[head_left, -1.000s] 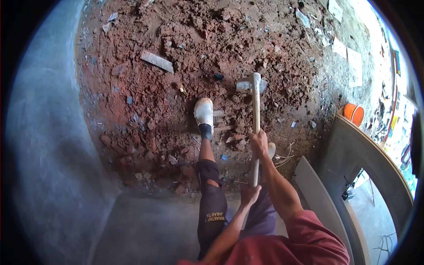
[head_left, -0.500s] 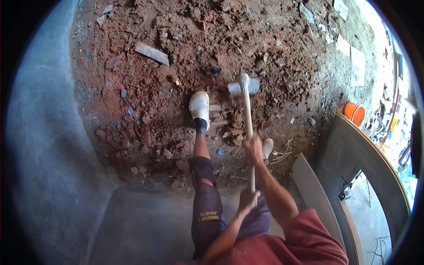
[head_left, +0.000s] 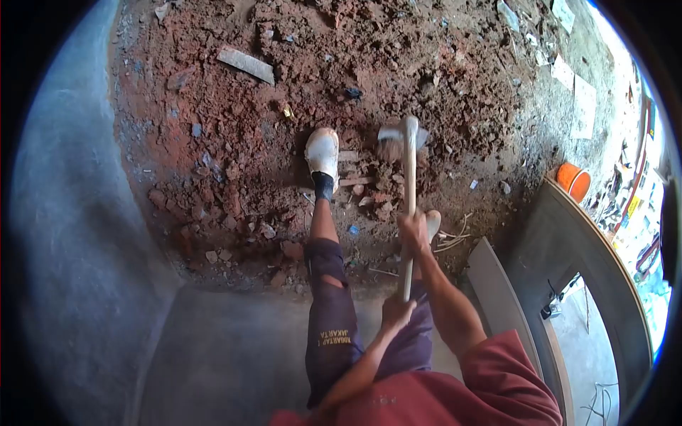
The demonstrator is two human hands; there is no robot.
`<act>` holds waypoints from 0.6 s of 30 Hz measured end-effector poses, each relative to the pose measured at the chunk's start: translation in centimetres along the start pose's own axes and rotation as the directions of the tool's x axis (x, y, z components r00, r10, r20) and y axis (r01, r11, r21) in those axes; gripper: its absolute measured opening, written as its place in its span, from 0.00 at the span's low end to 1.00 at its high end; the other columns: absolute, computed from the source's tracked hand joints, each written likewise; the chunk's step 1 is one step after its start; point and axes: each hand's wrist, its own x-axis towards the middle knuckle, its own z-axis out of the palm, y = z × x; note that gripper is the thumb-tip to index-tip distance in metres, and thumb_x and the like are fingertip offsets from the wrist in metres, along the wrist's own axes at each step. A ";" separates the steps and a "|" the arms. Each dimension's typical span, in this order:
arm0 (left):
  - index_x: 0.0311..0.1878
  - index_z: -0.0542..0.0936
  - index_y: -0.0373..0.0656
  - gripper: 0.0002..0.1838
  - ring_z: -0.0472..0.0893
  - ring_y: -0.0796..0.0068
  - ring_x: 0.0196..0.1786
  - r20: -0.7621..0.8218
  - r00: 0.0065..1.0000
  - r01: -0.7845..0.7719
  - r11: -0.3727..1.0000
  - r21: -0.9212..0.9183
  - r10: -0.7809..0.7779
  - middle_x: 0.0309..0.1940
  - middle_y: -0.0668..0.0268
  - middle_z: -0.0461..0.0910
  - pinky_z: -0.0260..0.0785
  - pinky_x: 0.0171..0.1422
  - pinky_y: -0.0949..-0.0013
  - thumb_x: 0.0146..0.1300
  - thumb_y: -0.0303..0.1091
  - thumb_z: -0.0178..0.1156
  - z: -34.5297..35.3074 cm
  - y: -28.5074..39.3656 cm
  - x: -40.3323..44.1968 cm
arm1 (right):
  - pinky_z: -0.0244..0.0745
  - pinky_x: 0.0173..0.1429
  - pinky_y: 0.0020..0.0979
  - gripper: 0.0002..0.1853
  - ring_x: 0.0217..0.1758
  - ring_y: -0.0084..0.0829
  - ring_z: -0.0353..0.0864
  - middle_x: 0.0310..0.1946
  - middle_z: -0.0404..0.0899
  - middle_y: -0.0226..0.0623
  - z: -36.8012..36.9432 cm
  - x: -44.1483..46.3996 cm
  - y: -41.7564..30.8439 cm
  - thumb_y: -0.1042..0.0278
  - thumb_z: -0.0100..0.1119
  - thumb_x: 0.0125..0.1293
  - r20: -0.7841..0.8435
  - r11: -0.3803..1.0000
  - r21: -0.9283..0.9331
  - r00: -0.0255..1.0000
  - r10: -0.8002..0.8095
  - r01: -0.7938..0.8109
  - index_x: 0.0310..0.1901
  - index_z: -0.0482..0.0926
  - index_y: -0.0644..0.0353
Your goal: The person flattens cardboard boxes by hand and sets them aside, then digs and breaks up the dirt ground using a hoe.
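Observation:
I grip a hoe with both hands, its pale wooden handle (head_left: 410, 170) running almost straight away from me. My right hand (head_left: 414, 231) is wrapped round the middle of the handle. Closer to my body, my left hand (head_left: 398, 312) is closed round the handle's near end. The grey metal blade (head_left: 419, 136) is at the far end, over broken reddish-brown soil (head_left: 234, 135); brown earth shows at the blade's near side, somewhat blurred. Whether the blade's edge is in the soil, I cannot tell.
My shoe (head_left: 323, 156) stands on the soil left of the hoe, beside wooden strips (head_left: 355, 181). A flat grey piece (head_left: 246, 64) lies farther off. Grey walls stand left (head_left: 64, 213) and near my legs (head_left: 227, 355). An orange bucket (head_left: 573, 182) is at right, near a panel (head_left: 597, 234).
The hoe's blade has shifted slightly right in view, with both hands still round the handle. My right hand appears a little lower along it. The view has tilted slightly.

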 end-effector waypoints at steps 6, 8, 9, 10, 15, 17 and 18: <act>0.31 0.76 0.33 0.11 0.82 0.63 0.31 -0.021 0.986 -0.168 0.986 -0.004 0.168 0.22 0.56 0.79 0.70 0.36 0.60 0.50 0.32 0.63 -0.8 -0.7 -7.2 | 0.69 0.17 0.27 0.11 0.16 0.23 0.71 0.19 0.70 0.30 -1.9 -8.0 0.3 0.66 0.58 0.58 0.068 0.934 0.334 0.992 0.106 -0.122 0.38 0.70 0.60; 0.31 0.77 0.33 0.11 0.82 0.63 0.31 -0.025 0.976 -0.213 0.977 0.025 0.214 0.23 0.55 0.79 0.71 0.36 0.60 0.50 0.32 0.63 -1.6 2.3 -6.5 | 0.67 0.16 0.26 0.10 0.14 0.22 0.69 0.19 0.71 0.30 -3.2 -6.9 -1.5 0.66 0.57 0.58 0.024 0.900 0.433 0.999 0.040 -0.046 0.36 0.69 0.60; 0.31 0.77 0.33 0.11 0.83 0.63 0.31 -0.023 0.972 -0.233 0.972 0.038 0.234 0.24 0.54 0.80 0.71 0.36 0.60 0.50 0.32 0.63 -2.2 3.9 -5.5 | 0.67 0.16 0.26 0.10 0.13 0.22 0.69 0.18 0.71 0.30 -3.9 -5.6 -2.7 0.65 0.56 0.59 -0.029 0.909 0.414 0.999 -0.028 0.038 0.35 0.69 0.60; 0.31 0.77 0.33 0.11 0.83 0.63 0.32 -0.022 0.967 -0.253 0.966 0.051 0.255 0.24 0.53 0.80 0.71 0.37 0.60 0.50 0.32 0.63 -2.8 5.4 -4.5 | 0.67 0.15 0.26 0.09 0.13 0.22 0.69 0.17 0.70 0.30 -4.5 -4.8 -4.5 0.65 0.56 0.59 -0.052 0.903 0.423 0.997 -0.061 0.077 0.34 0.69 0.61; 0.34 0.79 0.34 0.15 0.84 0.59 0.35 0.027 0.967 -0.252 0.938 0.238 0.253 0.29 0.51 0.82 0.73 0.39 0.59 0.48 0.36 0.66 -7.4 7.4 0.2 | 0.65 0.14 0.26 0.10 0.11 0.22 0.68 0.14 0.69 0.29 -2.2 -0.8 -4.8 0.63 0.54 0.60 -0.186 0.848 0.514 0.982 -0.038 0.130 0.29 0.70 0.61; 0.35 0.80 0.35 0.16 0.84 0.56 0.36 0.000 0.985 -0.167 0.943 0.286 0.174 0.29 0.51 0.83 0.74 0.41 0.58 0.46 0.37 0.67 -8.3 3.9 -0.9 | 0.64 0.15 0.25 0.12 0.11 0.22 0.68 0.11 0.68 0.27 1.1 -2.6 -2.0 0.62 0.54 0.60 -0.162 0.879 0.476 0.985 0.052 0.032 0.23 0.71 0.57; 0.35 0.80 0.35 0.16 0.84 0.55 0.37 -0.003 0.992 -0.123 0.948 0.293 0.130 0.30 0.50 0.83 0.74 0.42 0.57 0.46 0.37 0.66 -8.3 -0.5 -1.2 | 0.66 0.16 0.27 0.13 0.12 0.25 0.70 0.11 0.68 0.28 4.3 -1.5 4.9 0.60 0.53 0.60 -0.176 0.913 0.407 0.984 0.037 0.038 0.23 0.72 0.58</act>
